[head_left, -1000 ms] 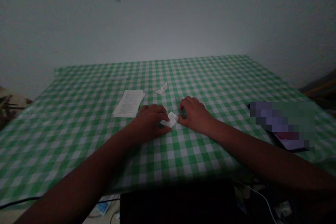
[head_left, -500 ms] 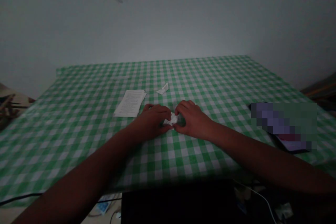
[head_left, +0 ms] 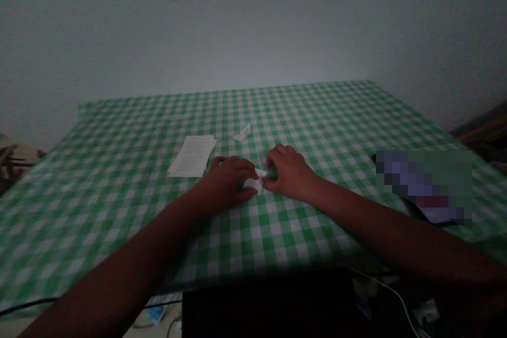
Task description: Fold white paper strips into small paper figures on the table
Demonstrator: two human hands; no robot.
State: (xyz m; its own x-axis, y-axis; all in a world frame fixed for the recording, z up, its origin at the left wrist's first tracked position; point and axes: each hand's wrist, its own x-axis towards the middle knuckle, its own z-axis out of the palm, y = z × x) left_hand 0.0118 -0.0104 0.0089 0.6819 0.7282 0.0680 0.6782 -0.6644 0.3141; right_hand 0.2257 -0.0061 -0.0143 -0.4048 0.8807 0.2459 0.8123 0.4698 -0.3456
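Note:
Between my hands, near the middle of the table, is a small folded piece of printed paper (head_left: 252, 185). My left hand (head_left: 229, 182) grips its left side, fingers over the top and thumb at the near edge. The fingertips of my right hand (head_left: 287, 171) pinch its right corner. My fingers hide parts of the paper, so its full shape does not show. Beyond my hands lies a small folded paper boat (head_left: 242, 133). Left of it, just past my left hand, rests a stack of printed paper sheets (head_left: 192, 156).
A green and white checked tablecloth (head_left: 317, 121) covers the table, which meets a pale wall (head_left: 253, 37) at the back. On the right lies a dark-edged device, mostly blurred out (head_left: 443, 216). A black cable (head_left: 29, 304) crosses the near left edge.
My right hand came in to the paper's right side, then drew slightly back and away from me. The paper went from a flat diamond to a more folded shape. My left hand stayed on it.

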